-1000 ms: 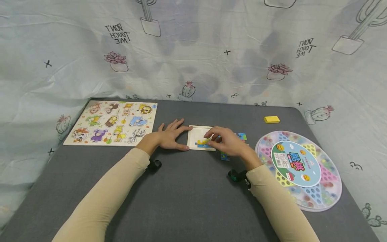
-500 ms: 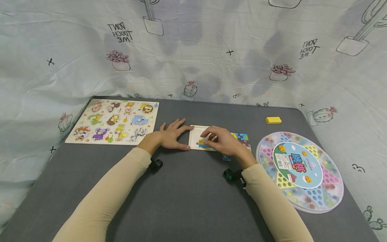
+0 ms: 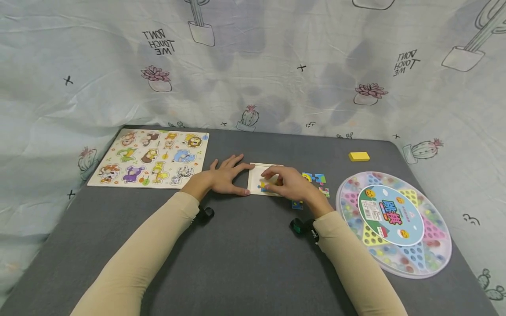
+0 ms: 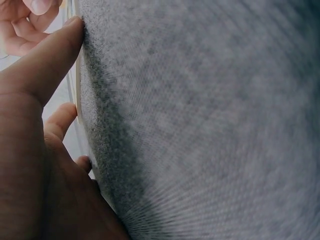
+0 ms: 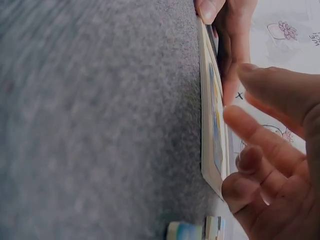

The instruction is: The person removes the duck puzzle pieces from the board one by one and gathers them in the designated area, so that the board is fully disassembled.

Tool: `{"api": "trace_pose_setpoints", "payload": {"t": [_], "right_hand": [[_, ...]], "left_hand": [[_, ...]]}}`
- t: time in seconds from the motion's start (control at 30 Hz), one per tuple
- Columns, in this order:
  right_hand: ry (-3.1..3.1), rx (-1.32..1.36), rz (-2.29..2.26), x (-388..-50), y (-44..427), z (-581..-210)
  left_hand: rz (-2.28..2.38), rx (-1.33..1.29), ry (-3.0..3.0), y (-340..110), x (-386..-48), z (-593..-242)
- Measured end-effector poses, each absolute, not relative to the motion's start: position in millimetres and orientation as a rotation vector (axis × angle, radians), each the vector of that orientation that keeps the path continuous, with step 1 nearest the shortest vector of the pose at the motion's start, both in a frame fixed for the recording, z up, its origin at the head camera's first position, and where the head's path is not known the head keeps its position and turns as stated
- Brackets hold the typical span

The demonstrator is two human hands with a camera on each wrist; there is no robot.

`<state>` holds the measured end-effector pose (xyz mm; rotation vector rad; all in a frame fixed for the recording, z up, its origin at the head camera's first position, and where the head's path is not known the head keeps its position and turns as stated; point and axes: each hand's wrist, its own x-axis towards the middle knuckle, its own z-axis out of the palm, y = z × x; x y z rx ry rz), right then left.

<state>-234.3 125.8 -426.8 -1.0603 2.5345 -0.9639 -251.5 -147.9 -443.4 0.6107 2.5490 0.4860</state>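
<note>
In the head view a small pale puzzle tray (image 3: 256, 175) lies flat at the middle of the table, with yellow-and-blue jigsaw pieces (image 3: 262, 187) along its near side. My left hand (image 3: 226, 179) lies spread at the tray's left side, thumb and index fingertips touching its edge. Over the tray's right part hovers my right hand (image 3: 290, 183), hiding some of the pieces. The right wrist view shows its fingers loosely bent, thumb apart, nothing visible between them; a fingertip is close to or on the pieces. Loose jigsaw pieces (image 3: 319, 178) lie just right of that hand.
At the back left lies a wooden animal puzzle board (image 3: 150, 159). A round Chinese checkers set (image 3: 391, 219) is on the right, with a yellow block (image 3: 359, 156) behind it. A printed cloth (image 3: 276, 66) hangs behind the grey table (image 3: 253, 263).
My right hand has shifted slightly left over the tray, and more of the loose pieces show beside it. My left hand stays at the tray's edge. The head view has shifted slightly.
</note>
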Motion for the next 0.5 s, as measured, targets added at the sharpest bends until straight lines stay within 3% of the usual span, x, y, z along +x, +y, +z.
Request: {"api": "trace_pose_setpoints", "payload": {"t": [0.5], "right_hand": [[2.503, -1.028, -0.898, -234.6, 119.8, -425.5]], "left_hand": [[0.53, 0.633, 2.54, -150.1, -248.0, -439.1]]}}
